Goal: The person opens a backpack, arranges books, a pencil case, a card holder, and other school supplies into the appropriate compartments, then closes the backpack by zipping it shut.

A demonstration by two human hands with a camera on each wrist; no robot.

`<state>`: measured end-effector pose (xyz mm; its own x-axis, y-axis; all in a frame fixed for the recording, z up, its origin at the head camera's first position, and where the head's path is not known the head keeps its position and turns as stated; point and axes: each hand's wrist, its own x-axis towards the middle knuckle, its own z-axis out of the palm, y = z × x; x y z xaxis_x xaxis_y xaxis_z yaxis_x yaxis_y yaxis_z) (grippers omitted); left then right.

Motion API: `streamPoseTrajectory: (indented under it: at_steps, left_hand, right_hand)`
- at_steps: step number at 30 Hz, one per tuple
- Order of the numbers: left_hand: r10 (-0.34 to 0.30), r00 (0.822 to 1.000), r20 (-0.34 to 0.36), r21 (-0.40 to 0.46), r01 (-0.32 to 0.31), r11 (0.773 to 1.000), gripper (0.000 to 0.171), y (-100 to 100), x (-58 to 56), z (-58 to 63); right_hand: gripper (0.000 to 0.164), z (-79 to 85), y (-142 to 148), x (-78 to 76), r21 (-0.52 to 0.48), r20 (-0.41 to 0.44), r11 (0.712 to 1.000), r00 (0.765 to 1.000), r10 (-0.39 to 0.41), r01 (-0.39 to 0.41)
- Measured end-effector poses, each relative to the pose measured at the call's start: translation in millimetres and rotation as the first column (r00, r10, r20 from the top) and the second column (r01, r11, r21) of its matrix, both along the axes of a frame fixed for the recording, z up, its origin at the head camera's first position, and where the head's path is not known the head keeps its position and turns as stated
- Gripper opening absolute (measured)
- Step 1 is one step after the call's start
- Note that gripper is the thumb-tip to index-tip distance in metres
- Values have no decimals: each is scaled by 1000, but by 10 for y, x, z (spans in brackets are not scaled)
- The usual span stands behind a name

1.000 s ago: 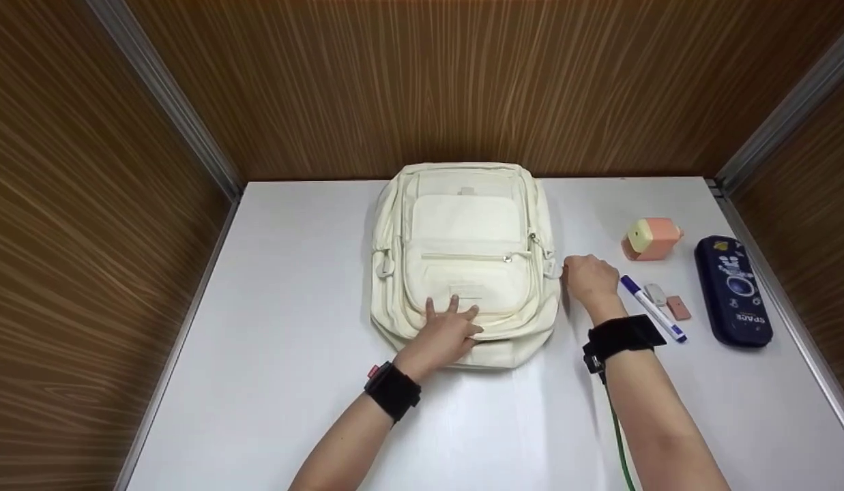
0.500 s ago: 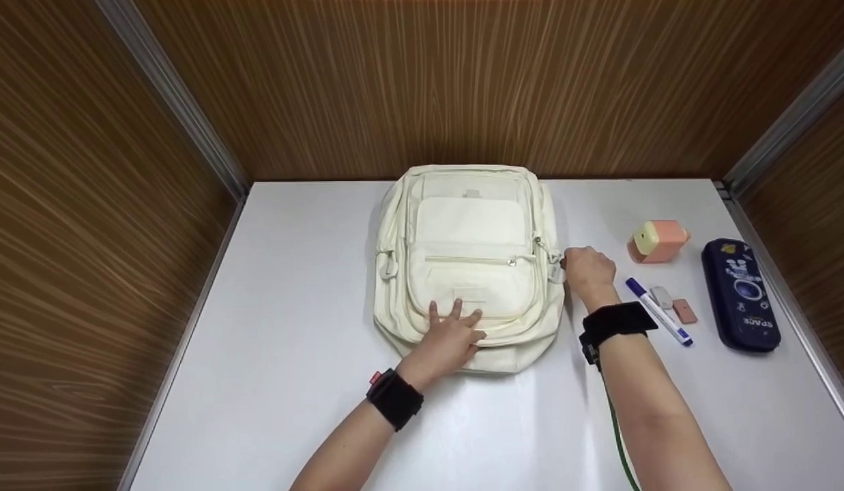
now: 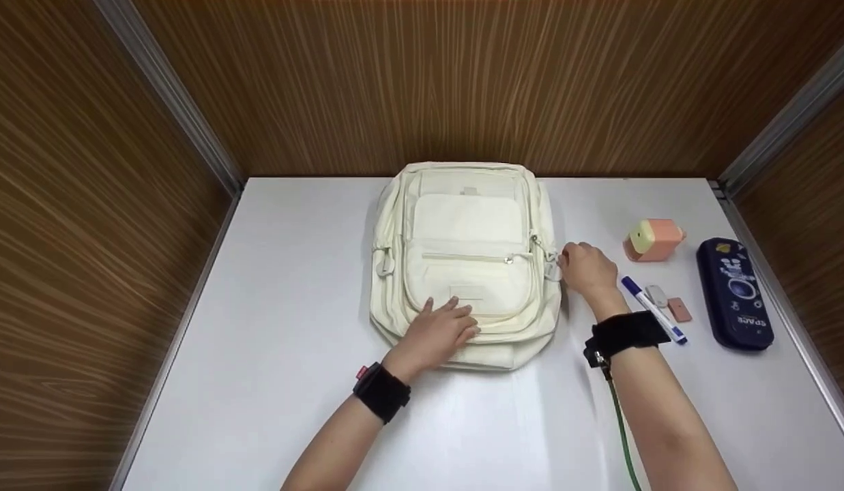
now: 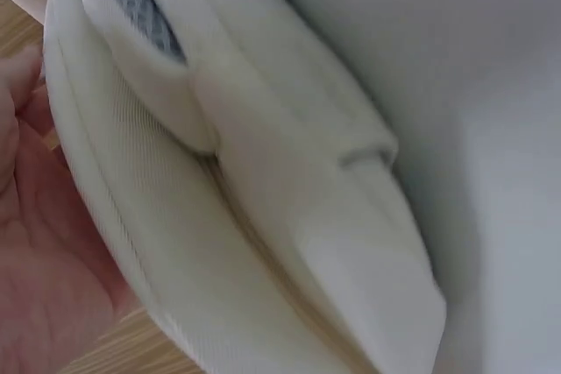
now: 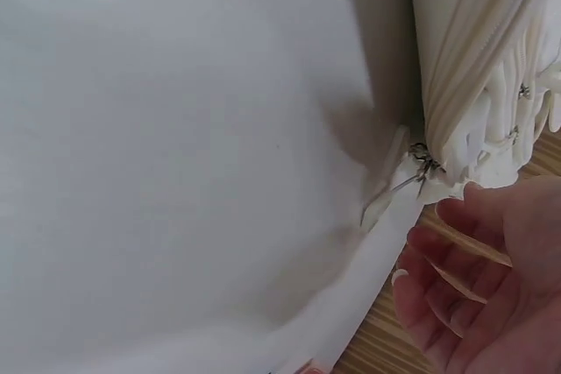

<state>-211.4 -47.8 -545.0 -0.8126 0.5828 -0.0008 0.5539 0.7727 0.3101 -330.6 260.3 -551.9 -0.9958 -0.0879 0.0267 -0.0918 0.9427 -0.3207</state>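
A cream backpack (image 3: 471, 221) lies flat with its front pockets up. My left hand (image 3: 435, 334) rests on its lower front, fingers extended over the bottom of the pocket; in the left wrist view the palm (image 4: 48, 260) shows beside the bag's edge. At the bag's right side is my right hand (image 3: 589, 271), next to the side buckle (image 3: 553, 269). In the right wrist view its fingers (image 5: 429, 260) are loosely bent with nothing between them, just below metal zipper pulls (image 5: 424, 162) at the bag's side.
To the right lie a blue-capped marker (image 3: 653, 310), a grey eraser-like block (image 3: 656, 295) and a pinkish one (image 3: 679, 309). Behind them stands a pink and yellow pencil sharpener (image 3: 655, 240). A navy pencil case (image 3: 735, 294) lies near the right edge. Wood-grain panels (image 3: 422, 82) enclose the table.
My right hand's fingers have loosened from their fist beside the bag. The left hand has slid slightly left and down, its fingers closer together. The backpack stays in place.
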Motion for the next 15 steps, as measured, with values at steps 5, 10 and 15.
streamPoseTrajectory:
  at_steps: [5,10,15]
  left_hand:
    - [2,989,-145,-36,-7,999,23,-97,-37,-21]
    - [-26,980,-196,-119,3,993,32,-142,13,-122]
    - [10,990,-142,-137,-29,990,37,-128,55,-176]
  right_hand:
    - [21,-13,-123,4,-78,-46,997,999,19,-23]
    - [27,-39,-241,-12,-135,-114,990,993,31,-46]
    - [35,-54,-321,-59,-129,-129,990,991,31,-48]
